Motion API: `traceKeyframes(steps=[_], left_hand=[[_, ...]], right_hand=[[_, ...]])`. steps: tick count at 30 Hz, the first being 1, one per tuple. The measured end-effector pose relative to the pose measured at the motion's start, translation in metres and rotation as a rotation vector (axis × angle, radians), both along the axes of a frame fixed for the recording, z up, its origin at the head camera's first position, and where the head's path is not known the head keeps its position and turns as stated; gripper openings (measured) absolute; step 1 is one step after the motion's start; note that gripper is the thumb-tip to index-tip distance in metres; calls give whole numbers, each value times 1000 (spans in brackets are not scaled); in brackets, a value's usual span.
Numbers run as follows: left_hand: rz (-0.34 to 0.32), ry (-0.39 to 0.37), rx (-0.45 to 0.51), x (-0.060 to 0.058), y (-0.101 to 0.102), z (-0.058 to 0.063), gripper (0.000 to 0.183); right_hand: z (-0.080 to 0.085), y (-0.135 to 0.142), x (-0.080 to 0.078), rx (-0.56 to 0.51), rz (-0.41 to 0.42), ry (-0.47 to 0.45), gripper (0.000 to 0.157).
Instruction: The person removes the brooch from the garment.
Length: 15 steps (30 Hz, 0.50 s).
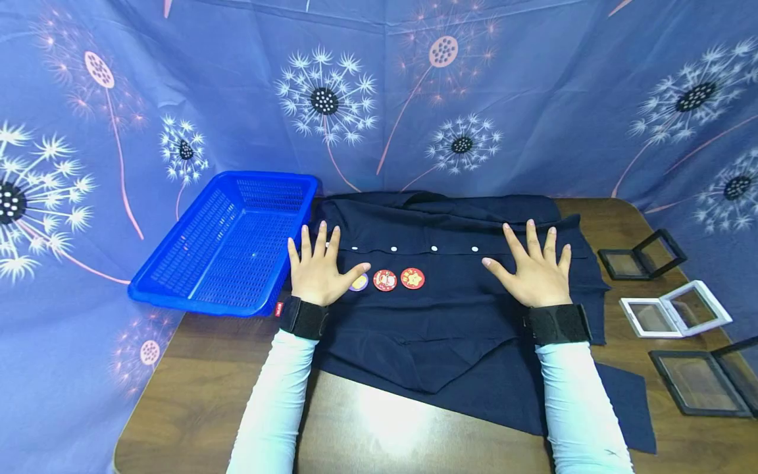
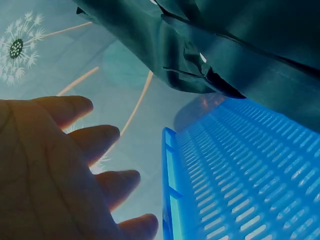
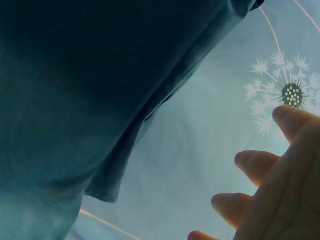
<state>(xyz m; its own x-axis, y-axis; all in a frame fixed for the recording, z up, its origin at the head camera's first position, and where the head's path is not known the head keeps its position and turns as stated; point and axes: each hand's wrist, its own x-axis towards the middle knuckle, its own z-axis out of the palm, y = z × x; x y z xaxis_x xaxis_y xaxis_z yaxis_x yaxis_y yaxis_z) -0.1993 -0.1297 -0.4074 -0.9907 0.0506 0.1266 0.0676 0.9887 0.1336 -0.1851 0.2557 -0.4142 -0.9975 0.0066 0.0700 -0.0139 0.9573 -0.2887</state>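
Note:
A dark navy shirt (image 1: 456, 309) with a row of white buttons lies spread across the table. On it sit three round badges in a row: a red one with a yellow star (image 1: 413, 278), a red one with a white figure (image 1: 385, 280), and a purple and yellow one (image 1: 358, 284), partly covered by the left thumb. My left hand (image 1: 320, 270) is over the shirt's left part, beside the basket, fingers spread and holding nothing. Over the right part, my right hand (image 1: 540, 273) has its fingers spread too, holding nothing. Whether either palm touches the cloth is unclear.
A blue plastic basket (image 1: 204, 305) stands at the left. Along the right side are three hinged, opened display frames: a small black one (image 1: 628, 264), a white one (image 1: 666, 332) and a larger black one (image 1: 693, 382). A dandelion-patterned cloth (image 1: 385, 118) hangs behind the wooden table (image 1: 195, 388).

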Motion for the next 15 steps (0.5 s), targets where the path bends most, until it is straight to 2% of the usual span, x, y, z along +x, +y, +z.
traceKeyframes(steps=[10, 15], left_hand=[[-13, 6, -11, -1, 0, -1, 101], [-17, -17, -13, 0, 2, -2, 102]], right_hand=[[-7, -7, -5, -17, 29, -4, 91], [-10, -10, -6, -13, 35, 9, 92]])
